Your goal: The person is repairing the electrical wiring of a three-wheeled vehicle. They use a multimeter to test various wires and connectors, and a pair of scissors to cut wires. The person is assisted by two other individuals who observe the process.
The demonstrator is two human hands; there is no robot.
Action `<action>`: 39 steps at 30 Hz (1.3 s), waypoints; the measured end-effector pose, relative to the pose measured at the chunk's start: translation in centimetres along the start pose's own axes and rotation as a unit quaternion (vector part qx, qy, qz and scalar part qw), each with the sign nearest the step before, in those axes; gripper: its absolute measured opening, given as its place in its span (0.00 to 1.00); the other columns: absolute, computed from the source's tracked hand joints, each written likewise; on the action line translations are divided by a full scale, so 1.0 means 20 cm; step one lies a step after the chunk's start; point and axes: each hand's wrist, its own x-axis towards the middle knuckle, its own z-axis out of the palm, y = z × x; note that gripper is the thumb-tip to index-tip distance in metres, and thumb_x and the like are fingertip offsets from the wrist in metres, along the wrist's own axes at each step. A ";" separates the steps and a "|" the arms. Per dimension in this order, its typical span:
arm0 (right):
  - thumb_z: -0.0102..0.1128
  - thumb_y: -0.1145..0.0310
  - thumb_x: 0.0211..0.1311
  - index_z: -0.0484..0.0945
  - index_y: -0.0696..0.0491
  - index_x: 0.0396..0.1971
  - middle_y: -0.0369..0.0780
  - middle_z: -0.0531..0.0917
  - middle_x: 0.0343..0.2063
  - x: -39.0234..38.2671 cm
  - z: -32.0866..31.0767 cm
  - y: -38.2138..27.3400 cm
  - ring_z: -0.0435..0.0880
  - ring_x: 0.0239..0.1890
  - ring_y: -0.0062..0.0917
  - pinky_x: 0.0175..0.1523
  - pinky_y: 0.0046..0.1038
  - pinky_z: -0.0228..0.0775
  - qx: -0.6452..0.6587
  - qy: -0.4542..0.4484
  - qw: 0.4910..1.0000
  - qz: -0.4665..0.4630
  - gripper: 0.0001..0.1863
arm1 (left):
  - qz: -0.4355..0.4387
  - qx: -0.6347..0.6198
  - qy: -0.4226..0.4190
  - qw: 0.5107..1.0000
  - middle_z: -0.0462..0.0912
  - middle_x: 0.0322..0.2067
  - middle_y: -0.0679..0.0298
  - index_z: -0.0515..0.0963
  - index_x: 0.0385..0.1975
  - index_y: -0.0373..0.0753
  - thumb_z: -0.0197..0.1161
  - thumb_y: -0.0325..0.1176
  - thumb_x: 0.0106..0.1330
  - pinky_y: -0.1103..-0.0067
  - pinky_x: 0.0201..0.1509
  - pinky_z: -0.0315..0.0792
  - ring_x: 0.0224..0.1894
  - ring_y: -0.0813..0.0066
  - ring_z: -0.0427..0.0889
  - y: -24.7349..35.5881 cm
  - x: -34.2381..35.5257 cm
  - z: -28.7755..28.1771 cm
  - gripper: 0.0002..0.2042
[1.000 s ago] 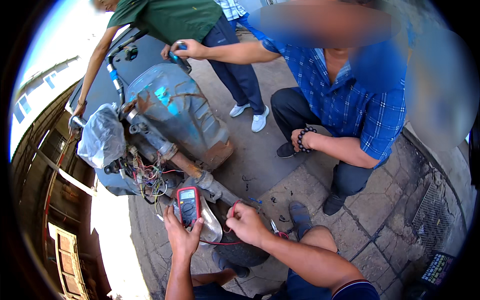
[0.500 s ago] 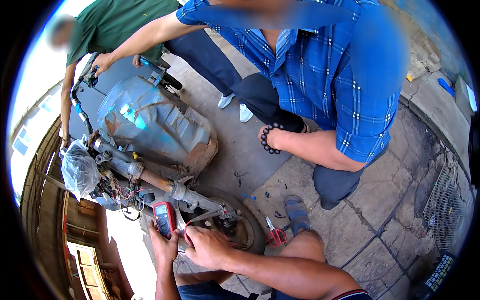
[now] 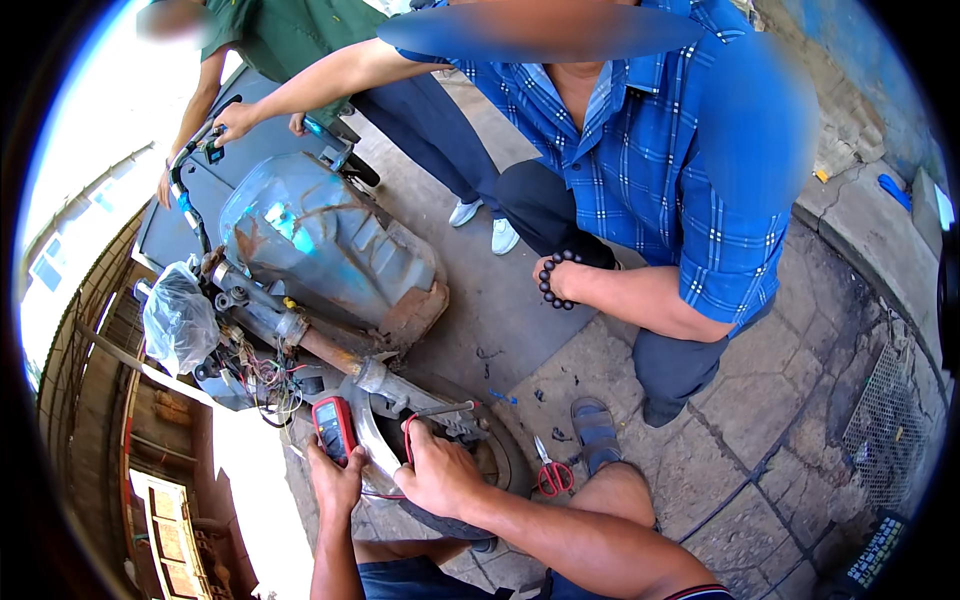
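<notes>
My left hand (image 3: 336, 482) is closed around a red multimeter (image 3: 330, 422) with a grey screen. Just right of it, my right hand (image 3: 447, 474) is closed on a red test lead (image 3: 407, 436), part of which the fingers hide. Both hands are over the front wheel (image 3: 512, 455) of a stripped three-wheeled vehicle, close to its rusty fork tube (image 3: 335, 352). A bundle of loose coloured wires (image 3: 272, 378) hangs beside the fork, left of the meter. Red-handled scissors (image 3: 551, 476) lie on the paving near my foot.
A person in a blue plaid shirt (image 3: 640, 170) squats opposite, one hand on the handlebar (image 3: 190, 160). Behind stands another person in green (image 3: 290, 40). A plastic-wrapped part (image 3: 180, 318) sits at the front; a metal grate (image 3: 888, 430) lies at right.
The vehicle and people appear shifted rightward in the picture. The meter is tilted more, and my right hand has moved slightly right and up, still closed.
</notes>
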 end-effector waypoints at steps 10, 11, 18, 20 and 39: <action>0.59 0.73 0.49 0.69 0.60 0.53 0.53 0.83 0.39 -0.05 0.22 -0.02 0.85 0.39 0.50 0.44 0.49 0.77 -0.022 -0.017 0.960 -0.279 0.27 | -0.008 -0.377 -0.193 0.906 0.82 0.50 0.44 0.65 0.62 0.25 0.68 0.35 0.68 0.67 0.61 0.72 0.54 0.57 0.81 0.18 -0.12 -0.27 0.29; 0.60 0.74 0.48 0.70 0.60 0.52 0.52 0.83 0.40 -0.07 0.25 -0.03 0.85 0.39 0.49 0.43 0.47 0.78 -0.031 -0.038 0.946 -0.320 0.27 | -0.055 -0.470 -0.271 0.838 0.84 0.48 0.47 0.66 0.62 0.26 0.67 0.34 0.70 0.69 0.60 0.74 0.52 0.61 0.83 0.22 -0.14 -0.32 0.27; 0.64 0.70 0.55 0.76 0.58 0.49 0.46 0.83 0.32 -0.27 0.29 -0.09 0.85 0.33 0.41 0.35 0.38 0.80 -0.098 -0.206 0.902 -0.368 0.20 | -0.067 -0.578 -0.328 0.744 0.86 0.42 0.55 0.68 0.62 0.28 0.59 0.25 0.74 0.79 0.50 0.79 0.44 0.74 0.85 0.10 -0.40 -0.49 0.19; 0.67 0.67 0.59 0.78 0.57 0.47 0.43 0.82 0.31 -0.28 0.28 -0.12 0.84 0.30 0.34 0.32 0.34 0.77 -0.013 -0.231 0.917 -0.325 0.18 | -0.087 -0.596 -0.272 0.751 0.86 0.42 0.56 0.68 0.62 0.28 0.58 0.25 0.75 0.80 0.47 0.79 0.41 0.76 0.84 0.01 -0.49 -0.57 0.18; 0.59 0.74 0.68 0.75 0.64 0.44 0.46 0.77 0.49 -0.13 0.77 -0.88 0.79 0.41 0.20 0.42 0.20 0.72 0.157 -0.133 0.977 -0.052 0.10 | 0.223 -0.469 -0.191 0.833 0.86 0.34 0.54 0.66 0.57 0.30 0.73 0.37 0.65 0.72 0.39 0.81 0.35 0.60 0.89 -0.52 -0.30 -0.92 0.29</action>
